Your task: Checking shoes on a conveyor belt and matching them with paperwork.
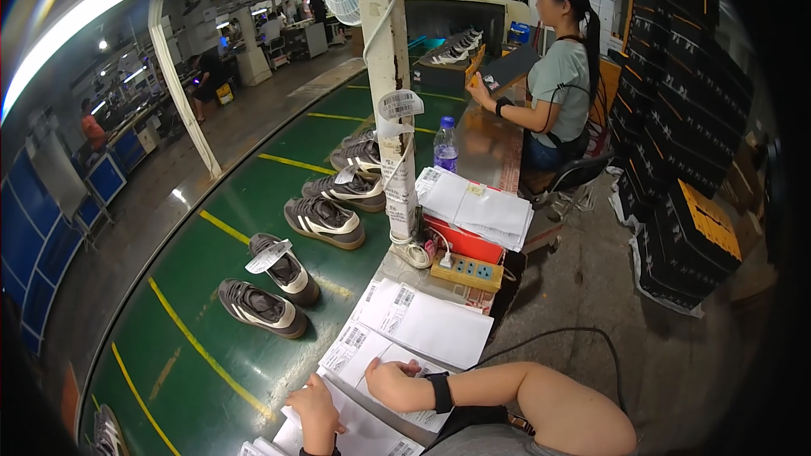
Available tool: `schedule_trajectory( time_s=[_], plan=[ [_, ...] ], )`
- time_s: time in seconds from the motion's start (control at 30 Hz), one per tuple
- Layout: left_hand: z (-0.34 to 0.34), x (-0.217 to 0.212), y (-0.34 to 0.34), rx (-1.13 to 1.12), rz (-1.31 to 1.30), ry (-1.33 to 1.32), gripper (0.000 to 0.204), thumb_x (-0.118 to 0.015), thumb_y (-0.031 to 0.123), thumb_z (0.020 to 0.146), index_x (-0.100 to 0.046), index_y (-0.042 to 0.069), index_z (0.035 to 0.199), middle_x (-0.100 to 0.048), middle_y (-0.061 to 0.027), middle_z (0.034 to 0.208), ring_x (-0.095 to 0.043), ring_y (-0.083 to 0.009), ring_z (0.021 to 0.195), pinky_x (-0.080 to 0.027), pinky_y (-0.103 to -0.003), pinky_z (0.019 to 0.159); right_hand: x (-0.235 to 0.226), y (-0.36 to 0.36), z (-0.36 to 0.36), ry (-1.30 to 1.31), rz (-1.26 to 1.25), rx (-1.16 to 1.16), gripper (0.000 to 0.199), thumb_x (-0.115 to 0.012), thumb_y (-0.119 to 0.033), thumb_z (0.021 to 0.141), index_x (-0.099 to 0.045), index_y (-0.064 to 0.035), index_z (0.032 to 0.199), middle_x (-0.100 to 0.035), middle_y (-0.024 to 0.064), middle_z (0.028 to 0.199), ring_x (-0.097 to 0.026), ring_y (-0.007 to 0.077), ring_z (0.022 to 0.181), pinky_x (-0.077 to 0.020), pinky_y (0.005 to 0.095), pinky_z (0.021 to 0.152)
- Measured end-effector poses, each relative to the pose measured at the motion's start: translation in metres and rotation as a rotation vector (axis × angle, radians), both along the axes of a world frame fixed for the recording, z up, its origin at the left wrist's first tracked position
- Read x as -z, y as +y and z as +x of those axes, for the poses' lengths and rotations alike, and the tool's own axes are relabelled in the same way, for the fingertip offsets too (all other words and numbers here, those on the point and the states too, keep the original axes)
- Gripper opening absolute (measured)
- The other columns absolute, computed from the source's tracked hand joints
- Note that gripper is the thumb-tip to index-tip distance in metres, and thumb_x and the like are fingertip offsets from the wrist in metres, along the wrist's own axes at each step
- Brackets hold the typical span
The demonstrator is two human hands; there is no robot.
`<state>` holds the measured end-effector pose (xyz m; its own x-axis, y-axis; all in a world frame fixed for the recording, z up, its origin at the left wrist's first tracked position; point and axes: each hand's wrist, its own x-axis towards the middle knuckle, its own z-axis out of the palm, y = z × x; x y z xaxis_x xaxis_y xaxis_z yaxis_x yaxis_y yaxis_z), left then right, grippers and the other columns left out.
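Both hands are low in the view, over stacks of white printed label sheets (432,325) on the bench edge. My left hand (315,409) has curled fingers against the nearer white sheets (372,429). What lies in its grasp, if anything, is hidden. Just to the right, my right hand (394,385), with a black band at the wrist, is closed over the sheets, its fingers bent inward. Nothing it holds can be made out. Beyond my hands, a grey sneaker (262,307) with white stripes stands beside another sneaker (285,270) bearing a paper label (269,257).
A green conveyor belt (190,266) with yellow lines carries several more sneakers (325,221). A white post (390,118), power strip (467,271), red box (463,238) of papers and bottle (445,145) stand ahead. A seated co-worker (562,93) holds a dark shoebox; black boxes (684,101) are stacked right.
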<state>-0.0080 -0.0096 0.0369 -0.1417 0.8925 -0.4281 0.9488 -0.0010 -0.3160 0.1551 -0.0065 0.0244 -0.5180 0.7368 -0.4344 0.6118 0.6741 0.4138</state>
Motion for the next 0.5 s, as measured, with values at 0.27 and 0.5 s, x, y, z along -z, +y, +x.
schedule_trajectory(
  time_s=[0.27, 0.5],
  plan=[
    [-0.01, 0.029, -0.004, 0.017, 0.115, 0.028, 0.101, -0.099, 0.035, 0.036, -0.046, 0.002, 0.116, -0.07, -0.0125, 0.107, -0.067, -0.0382, 0.101, -0.048, -0.054, 0.086, 0.005, 0.0, -0.003, -0.121, -0.022, -0.087, 0.062, -0.059, -0.007, 0.08, -0.036, 0.0207, 0.131, -0.062, 0.0363, 0.068, -0.068, 0.0387, 0.057, -0.0514, 0.0449, 0.038],
    [0.004, -0.007, -0.009, 0.019, 0.052, -0.001, 0.1, -0.097, 0.03, 0.04, -0.045, 0.001, 0.121, -0.069, -0.017, 0.108, -0.064, -0.0416, 0.106, -0.047, -0.055, 0.085, -0.005, -0.005, 0.0, 0.02, -0.036, 0.059, 0.063, -0.06, -0.004, 0.077, -0.037, 0.0203, 0.13, -0.062, 0.0354, 0.065, -0.068, 0.0398, 0.057, -0.0508, 0.0483, 0.039]
  ],
)
